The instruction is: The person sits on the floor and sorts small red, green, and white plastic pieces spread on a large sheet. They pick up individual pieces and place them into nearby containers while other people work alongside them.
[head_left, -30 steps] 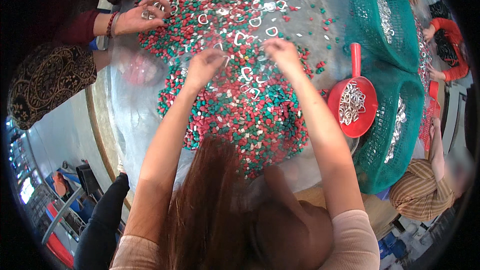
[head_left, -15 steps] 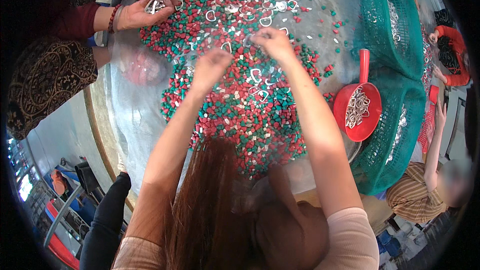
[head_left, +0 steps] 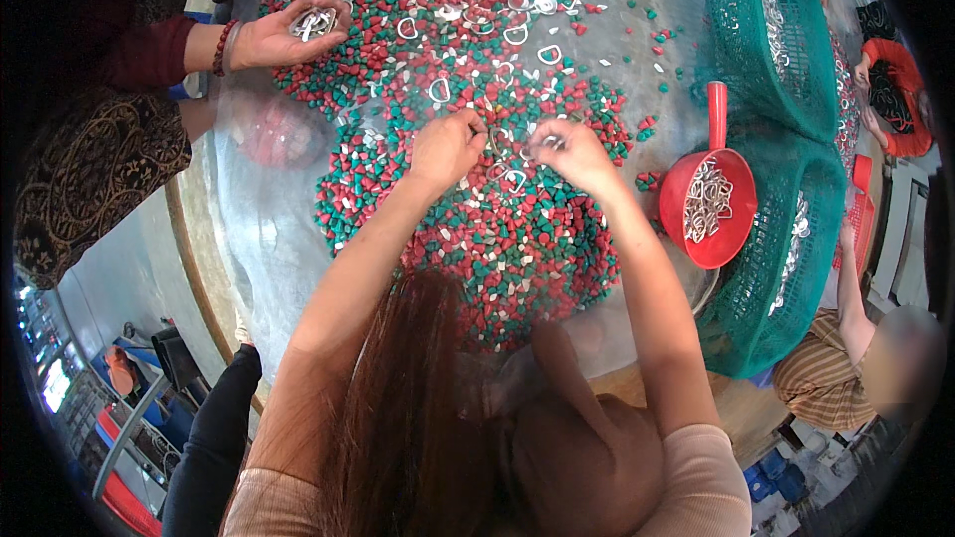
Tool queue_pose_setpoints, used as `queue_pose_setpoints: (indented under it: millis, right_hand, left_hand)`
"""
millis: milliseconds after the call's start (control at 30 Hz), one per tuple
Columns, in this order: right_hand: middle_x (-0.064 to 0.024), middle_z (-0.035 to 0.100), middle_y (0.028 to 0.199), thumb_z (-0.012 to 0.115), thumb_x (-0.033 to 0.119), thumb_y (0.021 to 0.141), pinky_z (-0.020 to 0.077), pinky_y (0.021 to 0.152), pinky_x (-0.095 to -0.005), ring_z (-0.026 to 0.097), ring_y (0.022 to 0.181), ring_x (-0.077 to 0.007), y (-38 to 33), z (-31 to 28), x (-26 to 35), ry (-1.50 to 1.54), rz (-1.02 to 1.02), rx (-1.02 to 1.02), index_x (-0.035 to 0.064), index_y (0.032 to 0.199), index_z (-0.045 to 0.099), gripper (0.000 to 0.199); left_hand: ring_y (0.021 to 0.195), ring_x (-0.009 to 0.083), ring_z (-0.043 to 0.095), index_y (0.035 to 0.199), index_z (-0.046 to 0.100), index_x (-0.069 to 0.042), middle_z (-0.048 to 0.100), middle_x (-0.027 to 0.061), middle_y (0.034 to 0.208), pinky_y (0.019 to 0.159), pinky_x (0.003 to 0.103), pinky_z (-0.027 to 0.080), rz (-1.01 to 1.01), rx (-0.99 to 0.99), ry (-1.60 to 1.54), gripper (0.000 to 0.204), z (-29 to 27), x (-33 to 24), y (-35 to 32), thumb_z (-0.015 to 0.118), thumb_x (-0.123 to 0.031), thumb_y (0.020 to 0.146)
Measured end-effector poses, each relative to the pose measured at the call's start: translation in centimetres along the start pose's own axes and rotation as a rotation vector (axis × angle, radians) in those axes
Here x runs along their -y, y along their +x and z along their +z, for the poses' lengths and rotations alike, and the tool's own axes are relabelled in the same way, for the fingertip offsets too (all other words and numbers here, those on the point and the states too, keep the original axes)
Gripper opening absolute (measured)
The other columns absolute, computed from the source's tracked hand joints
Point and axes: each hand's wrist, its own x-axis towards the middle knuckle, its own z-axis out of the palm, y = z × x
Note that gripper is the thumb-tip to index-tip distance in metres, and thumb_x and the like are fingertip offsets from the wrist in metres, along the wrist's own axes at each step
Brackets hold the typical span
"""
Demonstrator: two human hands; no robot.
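Note:
Both my hands are low over a spread heap of small red, green and white cone-like pieces (head_left: 497,229), with D-shaped metal rings lying among them. My left hand (head_left: 448,151) is closed, its fingertips pinched together at the pieces; what they hold, if anything, is hidden. Facing it a short way to the right, my right hand (head_left: 577,154) has its fingers curled around a small silvery metal ring (head_left: 553,142). One D-ring (head_left: 513,181) lies just below and between the hands. Another D-ring (head_left: 440,90) rests beyond my left hand.
To the right, a red long-handled scoop (head_left: 736,229) contains many metal rings. Green mesh baskets (head_left: 741,323) with metal parts stand beyond it. At the upper left, another person's hand (head_left: 264,40) cups several metal pieces. More people are at the far right.
Both hands have come nearer to me over the heap, the left also shifting right. My right hand has left a spot where a D-ring now shows. The other person still holds metal pieces.

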Motion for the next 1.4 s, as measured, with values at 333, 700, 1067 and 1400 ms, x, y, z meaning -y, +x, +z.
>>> queue_pose_setpoints:
  millis: [333,700,1067,1400]
  right_hand:
    - [-0.0195,0.058,0.097,0.051,0.007,0.079,0.0531,0.067,-0.0436,0.064,0.078,-0.0338,-1.3,2.4,2.1,-0.810,-0.183,0.040,-0.0010,0.093,0.061,0.019]
    - [-0.0100,0.064,0.082,0.063,0.019,0.082,0.0502,0.066,-0.0376,0.064,0.074,-0.0270,-3.6,0.9,0.4,-0.179,-0.240,-0.335,0.0071,0.093,0.067,0.017]
    - [-0.0080,0.063,0.086,0.049,0.022,0.088,0.0557,0.060,-0.0335,0.063,0.072,-0.0201,-6.4,3.3,1.5,1.560,0.363,-0.012,0.0048,0.098,0.056,0.021]
    - [-0.0121,0.062,0.083,0.053,0.021,0.088,0.0512,0.057,-0.0325,0.062,0.071,-0.0238,-9.5,-15.4,1.8,1.281,0.185,-0.477,0.0052,0.097,0.054,0.018]
  left_hand:
    - [0.061,0.0226,0.060,0.088,0.063,-0.009,0.058,0.0048,0.063,0.059,0.036,0.047,0.039,-0.055,0.017,0.019,0.2,-0.9,-0.5,0.067,-0.024,0.076]
    - [0.054,0.0042,0.044,0.088,0.060,-0.003,0.052,-0.0038,0.060,0.050,0.022,0.033,-0.092,-0.037,-0.396,0.021,-5.1,-2.8,-2.5,0.068,-0.021,0.080]
    - [0.064,0.0277,0.063,0.094,0.062,-0.007,0.062,0.0099,0.067,0.060,0.039,0.048,0.181,0.152,-0.018,0.024,-2.7,-11.3,-5.6,0.066,-0.026,0.080]
    - [0.058,0.0024,0.041,0.099,0.062,-0.009,0.050,-0.0062,0.071,0.049,0.018,0.028,-0.239,0.112,-0.729,0.017,-4.9,-6.8,-4.0,0.058,-0.022,0.089]
